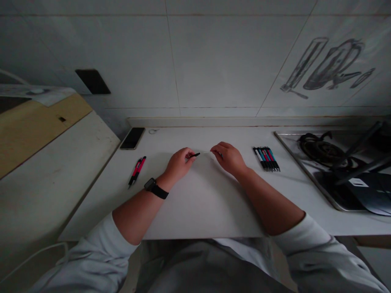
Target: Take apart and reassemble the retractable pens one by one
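My left hand (179,163) is closed, pinching a small black pen part (195,154) between thumb and fingertips; its dark tip points right. Across a short gap, my right hand (228,158) is closed too, its fingertips on a thin pale rod (205,152) that looks like a pen refill. The rod reaches toward the black part; whether they touch is too faint to tell. Left of my hands lie a red and black pen (137,171) and what seems a second piece close against it. Several pens (266,158) in white, blue, red and black lie side by side to the right.
A phone (132,138) lies at the back left of the white counter (201,211), beside a small ring-like item (152,131). At the right is a metal-rimmed recess (308,175) with a coiled dark object and black equipment. A white cabinet (55,162) borders the left.
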{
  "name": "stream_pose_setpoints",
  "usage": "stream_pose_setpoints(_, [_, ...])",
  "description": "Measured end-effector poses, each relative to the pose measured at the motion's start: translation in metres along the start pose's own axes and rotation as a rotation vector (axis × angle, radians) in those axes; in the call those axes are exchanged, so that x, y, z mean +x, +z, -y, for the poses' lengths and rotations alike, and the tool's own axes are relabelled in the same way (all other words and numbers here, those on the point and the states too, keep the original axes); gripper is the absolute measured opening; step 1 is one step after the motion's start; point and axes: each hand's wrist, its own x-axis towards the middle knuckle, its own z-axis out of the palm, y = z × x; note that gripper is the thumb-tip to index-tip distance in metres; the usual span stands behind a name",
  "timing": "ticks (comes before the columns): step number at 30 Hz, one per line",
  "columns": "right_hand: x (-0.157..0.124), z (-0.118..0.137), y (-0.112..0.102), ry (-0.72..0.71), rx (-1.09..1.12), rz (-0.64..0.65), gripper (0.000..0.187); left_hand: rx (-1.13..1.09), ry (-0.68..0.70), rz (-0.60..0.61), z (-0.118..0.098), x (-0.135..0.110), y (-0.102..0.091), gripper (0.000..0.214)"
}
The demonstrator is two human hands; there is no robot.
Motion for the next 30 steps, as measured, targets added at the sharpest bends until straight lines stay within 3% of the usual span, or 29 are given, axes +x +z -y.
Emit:
stream_pose_setpoints(15, [-0.001, 0.008, 0.003, -0.059, -0.023, 0.040, 0.028, 0.044, 0.091, 0.012, -0.007, -0.001, -0.001, 0.009])
stream_pose_setpoints(23, [-0.004, 0.023, 0.013, -0.118, 0.150, 0.039, 0.022, 0.033, 0.152, 0.068, -0.018, -0.001, -0.004, 0.007])
stream_pose_setpoints(30, [-0.010, 0.029, 0.020, -0.195, 0.320, 0.037, 0.050, 0.007, 0.137, 0.078, -0.019, -0.002, -0.004, 0.005])
